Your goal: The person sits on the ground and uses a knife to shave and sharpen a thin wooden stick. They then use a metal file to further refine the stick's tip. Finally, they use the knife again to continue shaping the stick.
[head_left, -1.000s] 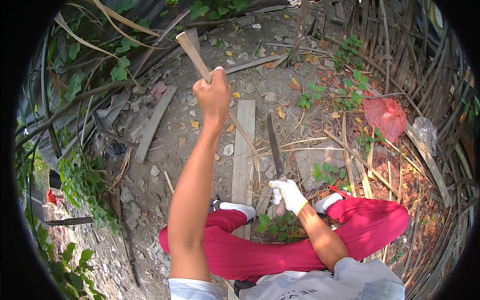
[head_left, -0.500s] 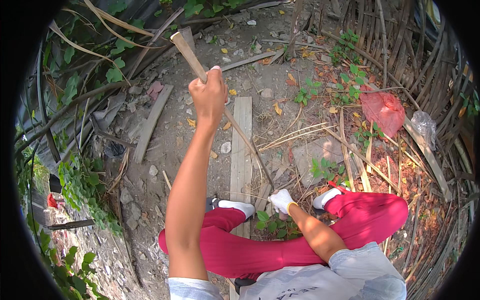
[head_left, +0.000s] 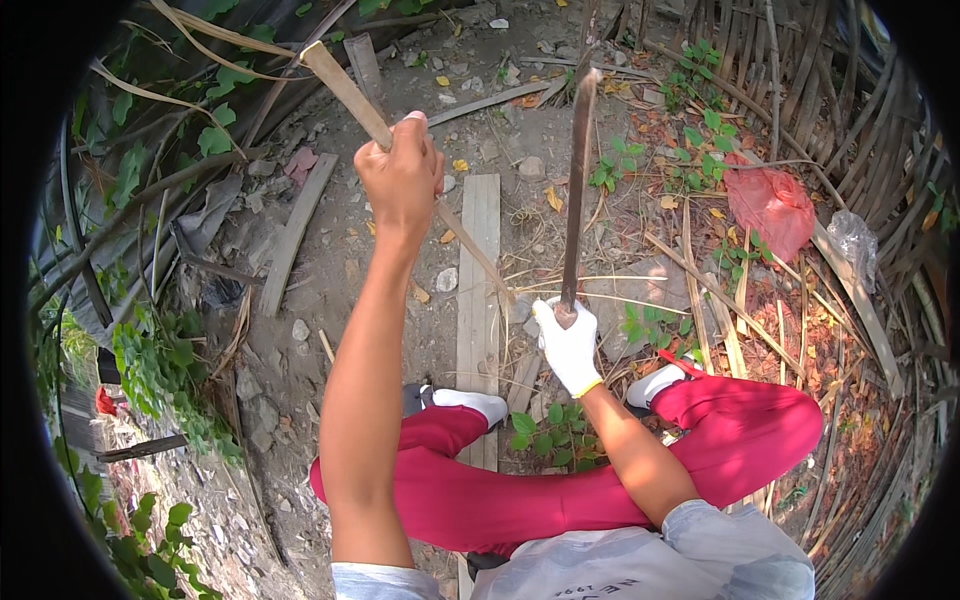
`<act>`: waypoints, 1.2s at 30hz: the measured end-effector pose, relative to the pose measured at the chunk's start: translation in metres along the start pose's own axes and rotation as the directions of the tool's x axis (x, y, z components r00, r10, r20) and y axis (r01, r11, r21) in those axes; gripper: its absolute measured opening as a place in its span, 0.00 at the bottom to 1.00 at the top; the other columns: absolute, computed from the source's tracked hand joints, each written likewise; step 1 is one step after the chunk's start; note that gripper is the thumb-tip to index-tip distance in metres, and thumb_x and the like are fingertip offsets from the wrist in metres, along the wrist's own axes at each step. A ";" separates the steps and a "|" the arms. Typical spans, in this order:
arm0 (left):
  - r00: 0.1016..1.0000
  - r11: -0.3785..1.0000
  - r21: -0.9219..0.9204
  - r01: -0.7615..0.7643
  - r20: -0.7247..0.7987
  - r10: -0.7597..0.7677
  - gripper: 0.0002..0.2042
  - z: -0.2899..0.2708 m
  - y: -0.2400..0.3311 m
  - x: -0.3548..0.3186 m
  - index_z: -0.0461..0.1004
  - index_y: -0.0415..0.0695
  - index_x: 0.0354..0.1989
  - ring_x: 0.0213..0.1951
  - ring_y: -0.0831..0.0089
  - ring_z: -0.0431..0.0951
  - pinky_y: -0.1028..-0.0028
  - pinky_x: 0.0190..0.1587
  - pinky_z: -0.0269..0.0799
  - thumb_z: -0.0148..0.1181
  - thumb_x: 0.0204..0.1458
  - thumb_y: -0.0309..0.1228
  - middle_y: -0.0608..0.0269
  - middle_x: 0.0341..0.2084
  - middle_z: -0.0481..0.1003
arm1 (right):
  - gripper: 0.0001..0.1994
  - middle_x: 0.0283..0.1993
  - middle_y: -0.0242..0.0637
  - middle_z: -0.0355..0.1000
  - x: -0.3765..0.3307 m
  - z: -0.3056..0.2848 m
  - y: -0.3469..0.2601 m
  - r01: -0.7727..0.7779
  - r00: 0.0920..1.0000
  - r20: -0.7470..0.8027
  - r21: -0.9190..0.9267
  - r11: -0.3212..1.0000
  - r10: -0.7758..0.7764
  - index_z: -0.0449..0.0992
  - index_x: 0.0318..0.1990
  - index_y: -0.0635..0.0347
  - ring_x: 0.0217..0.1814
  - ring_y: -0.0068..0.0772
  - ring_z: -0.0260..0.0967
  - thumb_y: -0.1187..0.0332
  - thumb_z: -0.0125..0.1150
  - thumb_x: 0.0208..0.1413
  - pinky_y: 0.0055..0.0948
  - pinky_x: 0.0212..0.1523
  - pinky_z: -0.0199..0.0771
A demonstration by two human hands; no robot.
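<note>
My bare left hand [head_left: 400, 180] is closed round a long, pale wooden stick [head_left: 345, 92]. The stick slants from its thick cut end at upper left down to a thin tip just left of my right hand. In a white glove with a yellow cuff, my right hand [head_left: 570, 345] grips a machete [head_left: 577, 190] by its handle, mostly hidden by the fingers. Its long, dark blade points up and away from me, apart from the stick.
Between my feet a grey plank [head_left: 480, 230] lies on the dirt; another plank [head_left: 300, 235] is to its left. A red plastic bag [head_left: 768, 210] and a clear one [head_left: 853, 248] lie at right, by a fence of dry stalks [head_left: 870, 150]. Leafy vines [head_left: 165, 370] hang at left.
My right hand has lifted the machete from low along the stick to a raised, upright position. My left hand has shifted slightly left and up with the stick.
</note>
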State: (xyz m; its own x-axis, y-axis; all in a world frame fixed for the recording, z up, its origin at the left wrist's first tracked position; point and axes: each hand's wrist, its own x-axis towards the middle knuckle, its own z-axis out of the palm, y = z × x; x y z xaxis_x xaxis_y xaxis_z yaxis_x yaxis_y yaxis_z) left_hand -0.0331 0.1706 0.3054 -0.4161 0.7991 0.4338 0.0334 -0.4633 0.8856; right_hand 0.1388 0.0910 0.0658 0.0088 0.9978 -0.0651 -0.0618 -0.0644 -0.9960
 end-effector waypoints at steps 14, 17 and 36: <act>0.991 0.999 0.011 -0.033 0.130 0.031 0.21 0.036 -0.009 -0.001 0.55 0.51 0.17 0.11 0.83 0.51 0.73 0.14 0.44 0.54 0.63 0.33 0.76 0.09 0.53 | 0.11 0.18 0.25 0.66 -0.001 -0.041 0.133 -0.916 0.338 0.693 0.086 0.392 0.637 0.73 0.27 0.53 0.14 0.22 0.63 0.66 0.63 0.63 0.30 0.16 0.66; 0.994 0.999 -0.011 -0.031 0.102 0.032 0.21 0.035 -0.010 0.004 0.56 0.51 0.17 0.11 0.83 0.51 0.72 0.15 0.44 0.54 0.63 0.33 0.76 0.09 0.52 | 0.11 0.18 0.22 0.64 0.001 -0.036 0.096 -0.878 0.472 0.659 0.290 0.381 0.586 0.72 0.28 0.52 0.14 0.20 0.61 0.64 0.62 0.65 0.27 0.16 0.64; 0.989 0.999 0.043 -0.011 0.149 0.004 0.22 0.018 -0.014 -0.010 0.56 0.50 0.15 0.11 0.82 0.54 0.73 0.14 0.48 0.55 0.63 0.33 0.74 0.09 0.54 | 0.10 0.22 0.42 0.74 -0.024 -0.022 0.167 -0.471 0.683 0.226 -0.592 0.655 0.695 0.79 0.34 0.66 0.18 0.37 0.72 0.67 0.58 0.56 0.38 0.20 0.69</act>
State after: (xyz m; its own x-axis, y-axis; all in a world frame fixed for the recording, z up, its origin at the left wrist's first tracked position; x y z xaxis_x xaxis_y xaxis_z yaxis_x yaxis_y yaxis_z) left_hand -0.0129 0.1768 0.2915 -0.2760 0.8455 0.4572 0.0771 -0.4547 0.8873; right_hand 0.1499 0.0562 -0.1000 -0.2621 0.6395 -0.7228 0.5458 -0.5194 -0.6575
